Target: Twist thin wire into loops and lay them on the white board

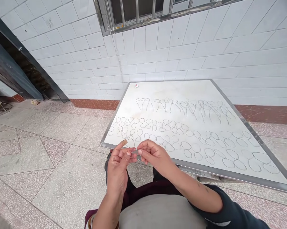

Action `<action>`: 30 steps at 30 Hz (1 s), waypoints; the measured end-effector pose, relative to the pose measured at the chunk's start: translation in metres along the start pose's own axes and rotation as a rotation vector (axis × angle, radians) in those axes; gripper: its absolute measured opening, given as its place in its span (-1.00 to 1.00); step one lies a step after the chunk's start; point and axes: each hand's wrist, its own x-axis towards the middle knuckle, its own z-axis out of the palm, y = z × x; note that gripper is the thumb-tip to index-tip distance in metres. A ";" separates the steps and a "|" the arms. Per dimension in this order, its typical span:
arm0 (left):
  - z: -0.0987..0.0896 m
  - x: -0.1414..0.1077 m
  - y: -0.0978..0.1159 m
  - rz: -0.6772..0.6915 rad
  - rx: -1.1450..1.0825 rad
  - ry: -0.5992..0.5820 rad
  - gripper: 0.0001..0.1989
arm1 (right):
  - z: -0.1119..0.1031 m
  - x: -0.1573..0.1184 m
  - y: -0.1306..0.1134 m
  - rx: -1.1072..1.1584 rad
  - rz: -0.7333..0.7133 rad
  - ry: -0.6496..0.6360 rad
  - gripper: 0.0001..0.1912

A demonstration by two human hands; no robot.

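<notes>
Both hands meet just past the near edge of a white table [157,90] with a grey metal rim. My left hand [119,162] pinches a thin wire loop [133,156] between thumb and fingers, with a tan wrap on its index fingertip. From the right, my right hand [154,154] has its thumb and index finger closed on the same loop. Across the table lie rows of thin wire rings [186,145], many in touching pairs. Farther back is a row of rings with long wire tails [167,105], overlapping towards the right.
A small white and red object [136,86] sits at the table's far left corner. Behind stands a white tiled wall [157,60] with a barred window [138,12]. An open dark door [11,63] is at the left, with a ball [34,102] on the tiled floor.
</notes>
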 end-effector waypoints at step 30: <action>-0.007 0.004 -0.020 0.143 0.175 0.142 -0.54 | 0.020 -0.007 0.032 0.135 0.148 -0.091 -0.86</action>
